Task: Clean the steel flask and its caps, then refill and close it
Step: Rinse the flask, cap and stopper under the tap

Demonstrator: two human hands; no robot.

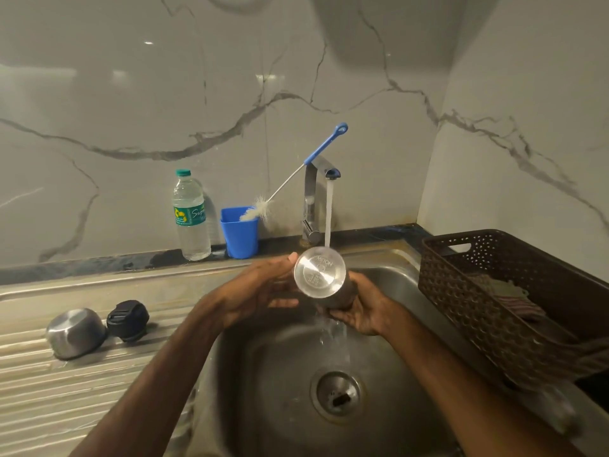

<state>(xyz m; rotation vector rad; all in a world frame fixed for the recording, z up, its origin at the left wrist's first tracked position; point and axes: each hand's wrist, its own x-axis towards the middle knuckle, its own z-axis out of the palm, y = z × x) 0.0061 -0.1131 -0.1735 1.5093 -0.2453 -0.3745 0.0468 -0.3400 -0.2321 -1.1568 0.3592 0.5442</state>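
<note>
Fingers (pixel 341 314) of my right hand (pixel 361 310) curl round the barrel of the wet flask (pixel 319 272), left hand (pixel 260 285) flat alongside; stiff, slick steel, probably light empty, so hold mid-barrel.

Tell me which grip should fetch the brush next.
Probably left. The brush stands in the cup left of the tap, on that side. The left grip only touches the flask with straight fingers, while the right grip holds it from below.
</note>
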